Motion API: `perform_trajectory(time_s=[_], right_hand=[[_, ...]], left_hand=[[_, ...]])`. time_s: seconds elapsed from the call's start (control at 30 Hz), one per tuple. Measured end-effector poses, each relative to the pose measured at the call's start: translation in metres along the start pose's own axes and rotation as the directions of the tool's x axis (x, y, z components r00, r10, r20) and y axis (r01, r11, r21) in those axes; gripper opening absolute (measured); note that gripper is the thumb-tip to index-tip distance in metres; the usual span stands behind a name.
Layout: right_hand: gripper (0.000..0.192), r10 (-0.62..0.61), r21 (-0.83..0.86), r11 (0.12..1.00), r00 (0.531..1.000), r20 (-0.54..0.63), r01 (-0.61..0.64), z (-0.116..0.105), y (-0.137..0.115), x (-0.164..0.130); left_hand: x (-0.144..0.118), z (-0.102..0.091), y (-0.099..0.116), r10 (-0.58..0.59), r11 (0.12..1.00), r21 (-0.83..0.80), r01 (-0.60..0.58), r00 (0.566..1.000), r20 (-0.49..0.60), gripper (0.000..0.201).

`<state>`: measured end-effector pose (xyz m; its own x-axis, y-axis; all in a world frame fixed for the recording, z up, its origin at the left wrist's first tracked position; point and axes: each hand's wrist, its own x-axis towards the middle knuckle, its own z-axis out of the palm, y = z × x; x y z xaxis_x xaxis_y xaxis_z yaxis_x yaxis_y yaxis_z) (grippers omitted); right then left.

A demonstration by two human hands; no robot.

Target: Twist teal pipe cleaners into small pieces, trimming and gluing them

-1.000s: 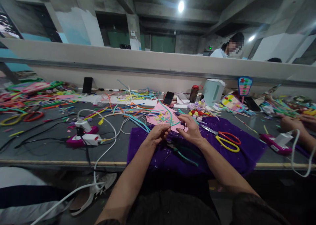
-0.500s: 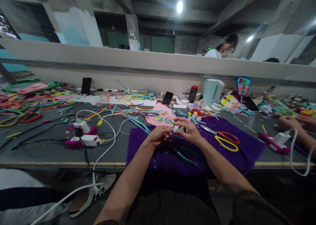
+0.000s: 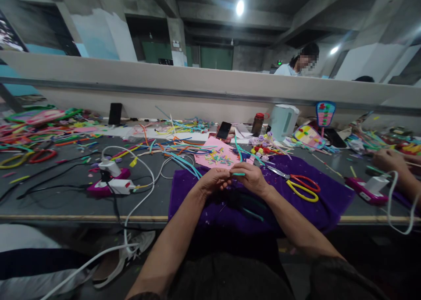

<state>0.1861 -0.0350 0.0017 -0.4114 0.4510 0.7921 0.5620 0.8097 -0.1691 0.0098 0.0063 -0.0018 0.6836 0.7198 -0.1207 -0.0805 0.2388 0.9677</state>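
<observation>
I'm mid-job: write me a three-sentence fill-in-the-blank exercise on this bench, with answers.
The right hand holds a green strip near a ____ sheet strewn with bits.
The scissors on the cloth have one red handle and one ____ handle.
The bottle beside the kettle has a ____ cap.

Missing words: pink; yellow; red.

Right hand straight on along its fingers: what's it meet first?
Most likely the bare left hand: its fingertips sit just ahead of the right hand, near a thin green strip. Contact is unclear.
</observation>
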Motion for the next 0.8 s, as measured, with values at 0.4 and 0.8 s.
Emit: perform_trajectory(time_s=[0.4, 0.8], right_hand=[[0.015, -0.013, -0.078, 0.997, 1.000, 0.018, 0.015, -0.001, 0.000, 0.000], [0.021, 0.514, -0.100, 0.854, 0.858, 0.003, -0.511, 0.009, -0.001, 0.014]], left_hand=[[-0.002, 0.003, 0.002, 0.051, 0.997, 0.064, -0.047, 0.997, -0.064, 0.026], [-0.005, 0.026, -0.002, 0.712, 0.555, 0.762, -0.333, 0.664, -0.228, 0.010]])
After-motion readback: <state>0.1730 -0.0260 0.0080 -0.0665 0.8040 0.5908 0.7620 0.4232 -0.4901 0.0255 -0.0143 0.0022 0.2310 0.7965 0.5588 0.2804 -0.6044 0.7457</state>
